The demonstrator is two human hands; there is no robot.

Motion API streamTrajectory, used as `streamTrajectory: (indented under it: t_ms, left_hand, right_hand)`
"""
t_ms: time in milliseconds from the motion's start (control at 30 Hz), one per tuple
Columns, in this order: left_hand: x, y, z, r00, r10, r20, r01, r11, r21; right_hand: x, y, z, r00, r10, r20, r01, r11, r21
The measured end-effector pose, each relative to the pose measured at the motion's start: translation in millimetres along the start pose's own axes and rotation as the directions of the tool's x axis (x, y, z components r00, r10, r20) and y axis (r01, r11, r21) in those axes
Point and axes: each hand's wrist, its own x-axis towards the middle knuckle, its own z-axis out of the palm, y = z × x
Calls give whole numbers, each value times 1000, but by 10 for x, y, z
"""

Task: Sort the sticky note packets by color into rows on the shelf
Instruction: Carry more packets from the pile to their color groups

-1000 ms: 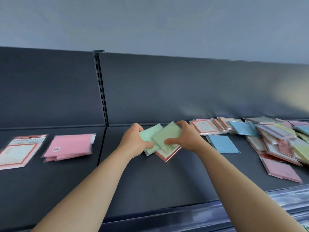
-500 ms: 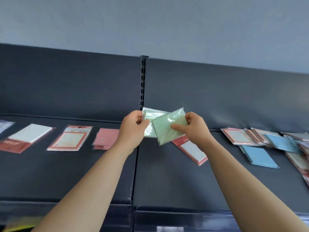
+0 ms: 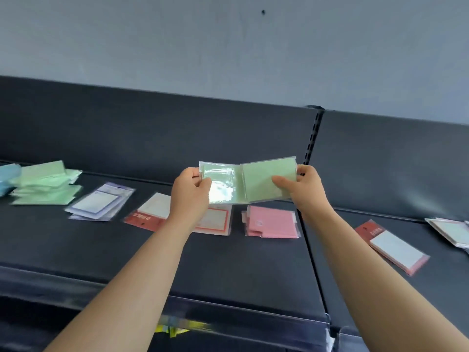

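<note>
Two green sticky note packets are held side by side above the dark shelf (image 3: 228, 257). My left hand (image 3: 190, 194) grips the glossy left green packet (image 3: 220, 184). My right hand (image 3: 304, 189) grips the right green packet (image 3: 264, 179). On the shelf lie a pile of green packets (image 3: 45, 184) at far left, a blue packet (image 3: 7, 176) beside it, purple-framed packets (image 3: 99, 201), a red-and-white packet (image 3: 152, 209), an orange-framed packet (image 3: 213, 221) partly hidden by my left wrist, and pink packets (image 3: 272, 222).
A slotted upright (image 3: 312, 138) splits the shelf back into two bays. In the right bay lie a red-and-white packet (image 3: 393, 246) and more packets (image 3: 451, 231) at the frame's edge. A price rail (image 3: 228, 316) runs along the front lip.
The view has swung left, bringing the green pile and purple packets into sight. Both hands carried the two green packets leftward and spread them from overlapping to side by side.
</note>
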Motion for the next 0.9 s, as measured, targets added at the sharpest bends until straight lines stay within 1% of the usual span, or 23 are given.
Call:
streamTrajectory:
  t_ms: [133,300,433,700,800,900]
  left_hand:
    - [180,-180,-544,999,-23,-38,24,999,39]
    - [317,-386,-1066,994,-59,-95,66,995,76]
    - [402,-538,-1390,984,-82,-158,95,993,76]
    - [556,-829,-1991,939,-56,-339,99,989,112]
    - [621,-885,-2207,933,-73,-354,118,987,108]
    - [723,-905,-2427,926,-65,-372,111,988,105]
  right_hand:
    - [-140,-94,589,999,31,44,-34,997,67]
    - [-263,-168,1199,994,-56,99,59,998,-26]
    - [-262,-228,1595,989,-33,143,38,999,-32]
    - [-204,-343,2336,958,-31,284,52,996,-67]
    - [-237,-391,2599,951,-14,308,43,995,-89]
    - [-246,-469,2878,941,-14,338,38,997,-65]
